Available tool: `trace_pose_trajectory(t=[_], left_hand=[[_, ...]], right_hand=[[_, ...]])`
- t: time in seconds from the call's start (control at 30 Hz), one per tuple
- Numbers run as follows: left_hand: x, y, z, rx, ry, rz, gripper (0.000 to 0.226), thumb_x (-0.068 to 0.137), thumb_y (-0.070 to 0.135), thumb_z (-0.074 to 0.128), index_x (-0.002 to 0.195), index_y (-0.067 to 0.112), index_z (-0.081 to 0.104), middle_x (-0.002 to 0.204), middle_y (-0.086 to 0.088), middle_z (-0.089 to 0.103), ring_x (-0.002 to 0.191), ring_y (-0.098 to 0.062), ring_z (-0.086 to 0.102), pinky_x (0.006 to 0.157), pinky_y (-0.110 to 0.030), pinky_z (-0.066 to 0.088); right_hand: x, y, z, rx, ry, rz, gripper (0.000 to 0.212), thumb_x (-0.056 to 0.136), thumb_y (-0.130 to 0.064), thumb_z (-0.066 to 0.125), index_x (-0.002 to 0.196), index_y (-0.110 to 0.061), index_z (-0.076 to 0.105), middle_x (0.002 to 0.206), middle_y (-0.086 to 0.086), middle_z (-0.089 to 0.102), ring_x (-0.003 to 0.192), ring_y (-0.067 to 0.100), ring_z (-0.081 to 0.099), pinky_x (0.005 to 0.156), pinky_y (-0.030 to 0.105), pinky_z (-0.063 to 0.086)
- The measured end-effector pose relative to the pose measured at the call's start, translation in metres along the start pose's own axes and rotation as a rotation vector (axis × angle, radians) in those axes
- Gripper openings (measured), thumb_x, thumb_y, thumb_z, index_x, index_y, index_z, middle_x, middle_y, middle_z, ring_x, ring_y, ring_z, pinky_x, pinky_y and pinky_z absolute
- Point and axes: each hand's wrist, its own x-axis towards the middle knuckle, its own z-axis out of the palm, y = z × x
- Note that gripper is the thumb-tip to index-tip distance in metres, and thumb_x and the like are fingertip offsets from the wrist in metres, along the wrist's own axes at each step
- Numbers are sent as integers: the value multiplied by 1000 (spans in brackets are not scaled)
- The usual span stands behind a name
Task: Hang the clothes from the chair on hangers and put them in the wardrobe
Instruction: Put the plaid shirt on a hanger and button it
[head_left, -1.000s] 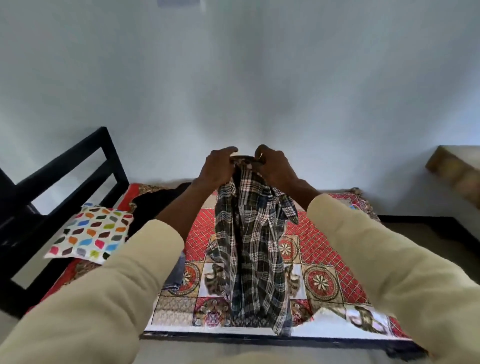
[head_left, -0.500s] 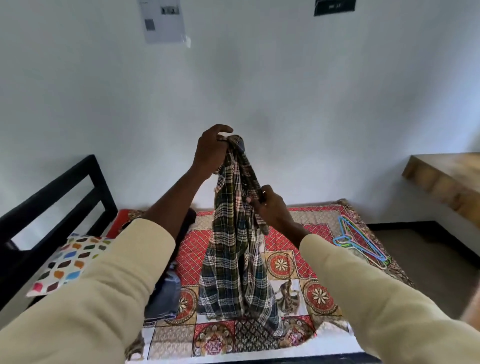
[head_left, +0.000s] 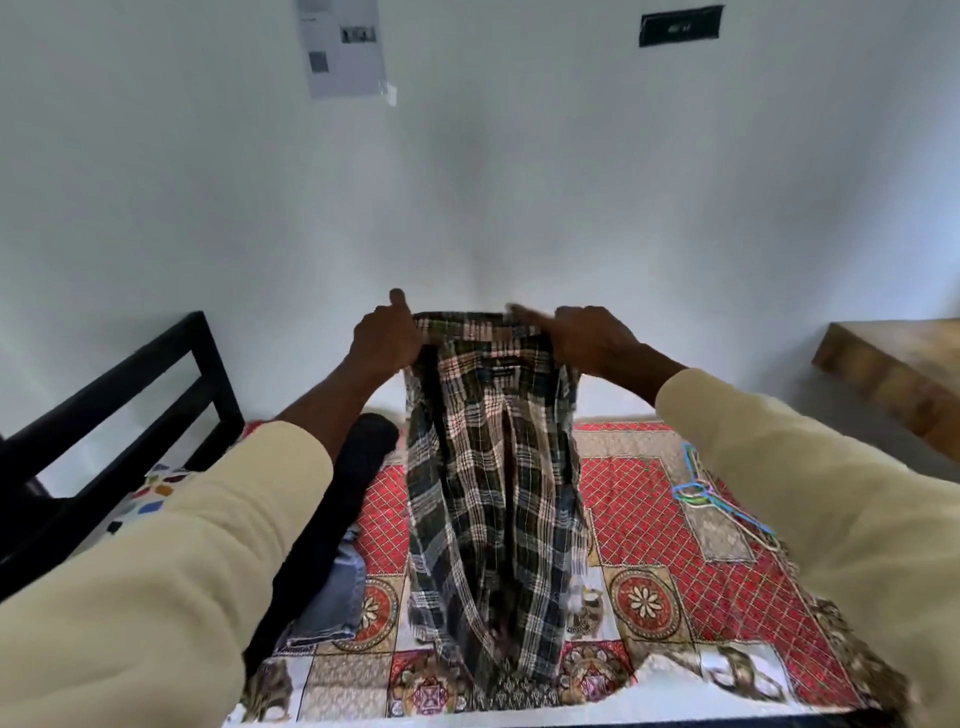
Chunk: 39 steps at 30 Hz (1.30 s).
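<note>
Two arms enter the head view from the bottom corners. Each arm wears a long sleeve of plain cream-coloured, soft, thick-looking fabric, without visible print, buttons or seams. The left sleeve (head_left: 171, 571) ends in a rounded, slightly bunched cuff partway up the forearm; the right sleeve (head_left: 810, 499) ends the same way. Beyond both cuffs the forearms and wrists are bare. The left hand (head_left: 384, 338) and the right hand (head_left: 587, 335) are bare, with no gloves or watch visible. Motion blur softens the right fingertips (head_left: 519, 314).
</note>
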Motion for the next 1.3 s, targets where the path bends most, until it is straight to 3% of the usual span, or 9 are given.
trace_pose_trajectory(t=[0.13, 0.2, 0.3, 0.37, 0.53, 0.7, 1.0, 1.17, 1.3], left_hand=[[7, 0, 0, -173, -71, -76, 39, 86, 13, 52, 124, 13, 48, 100, -19, 67, 84, -39, 67, 69, -40, 53], [4, -5, 2, -557, -291, 7, 33, 88, 5, 54, 115, 23, 59, 92, -15, 69, 64, -30, 66, 53, -35, 55], [-5, -11, 7, -917, -601, 84, 38, 90, -7, 56, 117, 15, 71, 116, -12, 71, 102, -33, 67, 91, -43, 53], [-8, -3, 9, -878, -663, 132, 32, 88, -8, 59, 108, 10, 75, 114, -7, 72, 113, -30, 64, 98, -38, 51], [-11, 40, 0, -371, -569, 100, 13, 91, 10, 61, 95, 6, 73, 78, -2, 75, 60, -17, 69, 46, -24, 56], [-5, 49, 4, -338, -799, 22, 19, 87, 0, 67, 105, -3, 67, 101, -16, 73, 88, -25, 73, 78, -40, 61], [3, 52, 9, -445, -292, 203, 10, 73, 7, 75, 82, 1, 75, 62, -4, 63, 59, -14, 53, 52, -21, 38], [-4, 43, 24, -780, -492, 166, 19, 85, 12, 74, 93, 6, 58, 92, -14, 63, 83, -23, 61, 70, -34, 51], [-9, 41, 25, -626, -465, 204, 44, 56, 21, 82, 90, 22, 53, 92, -8, 60, 87, -20, 56, 74, -36, 45]], right_hand=[[-13, -8, 4, -413, -56, -479, 55, 100, -16, 40, 150, -39, 32, 102, 12, 58, 77, 33, 65, 60, 35, 42], [-16, -7, 4, -420, -120, -292, 35, 101, -29, 40, 133, -23, 55, 105, 12, 64, 89, 33, 68, 68, 34, 47], [-12, 2, -5, -104, -116, 178, 25, 92, -24, 52, 103, -7, 66, 105, 16, 68, 97, 36, 67, 77, 38, 51], [-9, 3, -7, -7, -67, 260, 17, 86, -16, 53, 92, -6, 66, 99, 16, 68, 95, 36, 67, 77, 38, 52], [-6, 2, -15, 45, -225, 262, 21, 89, -16, 49, 70, -9, 57, 72, 6, 56, 88, 33, 65, 67, 32, 44], [-17, 18, -7, 31, -128, 242, 22, 87, -6, 51, 104, -2, 65, 104, 20, 67, 97, 39, 65, 78, 40, 51], [-26, 24, 14, 726, 50, 571, 23, 89, -16, 52, 109, -5, 51, 106, 20, 53, 91, 31, 53, 78, 39, 44], [-40, 19, 25, 1330, 56, 652, 53, 72, -36, 44, 112, -2, 50, 85, 8, 55, 64, 14, 52, 58, 32, 49], [-44, 21, 34, 1181, -53, 497, 34, 84, 9, 53, 105, -9, 33, 79, 5, 42, 66, 13, 42, 48, 25, 36]])
